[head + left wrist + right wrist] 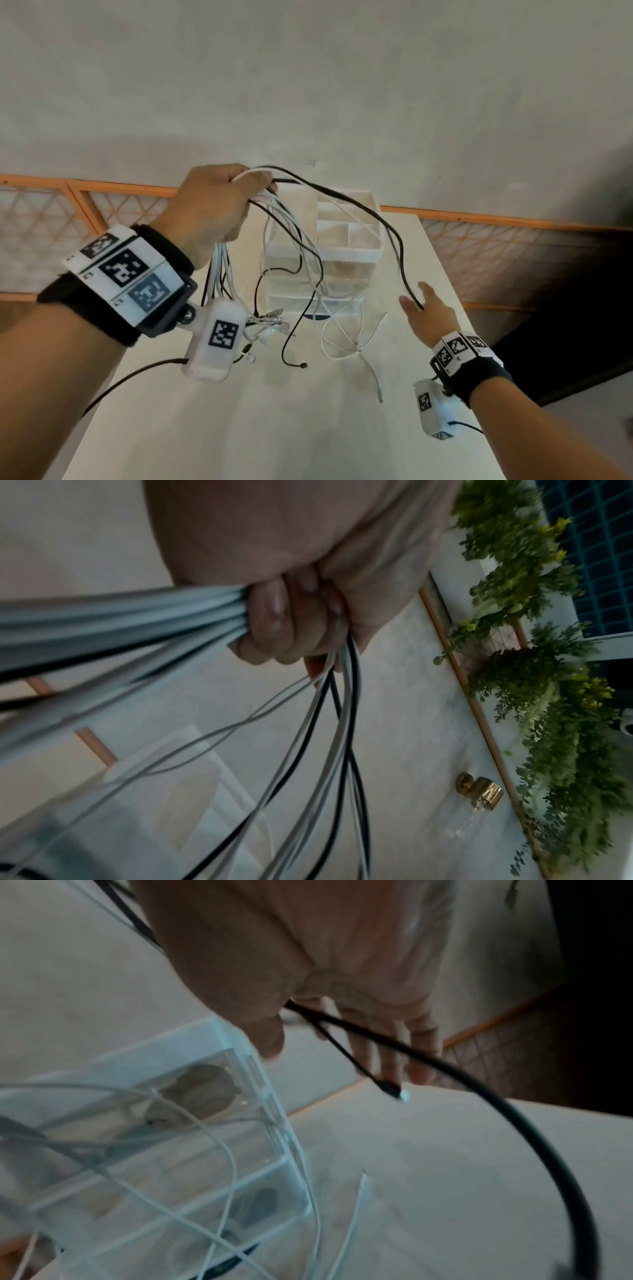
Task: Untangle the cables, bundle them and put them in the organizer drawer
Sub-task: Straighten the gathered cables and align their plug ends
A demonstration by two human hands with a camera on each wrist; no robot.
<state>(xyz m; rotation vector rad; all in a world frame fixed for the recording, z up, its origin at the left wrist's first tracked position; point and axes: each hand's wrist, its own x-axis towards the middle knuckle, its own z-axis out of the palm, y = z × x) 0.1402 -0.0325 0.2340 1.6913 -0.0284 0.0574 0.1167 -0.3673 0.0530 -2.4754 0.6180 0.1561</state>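
My left hand (pixel 219 202) is raised above the white table (pixel 274 428) and grips a tangled bunch of white and black cables (pixel 291 233). In the left wrist view its fingers (pixel 291 620) curl tightly round the strands. The loose ends hang down in front of the clear plastic organizer (pixel 342 246) and trail onto the table. One black cable (pixel 394 233) arcs from the bunch to my right hand (pixel 428 308). That hand is low beside the organizer with straight fingers (pixel 394 1056). The black cable (pixel 496 1104) lies hooked across it by the thumb, and its plug (pixel 394 1091) dangles.
White cable loops (pixel 342 342) and a black cable end (pixel 303 366) lie on the table before the organizer. An orange-framed lattice rail (pixel 513 219) runs behind the table. The table's right edge drops to a dark floor. Green plants (pixel 548 723) hang on the wall.
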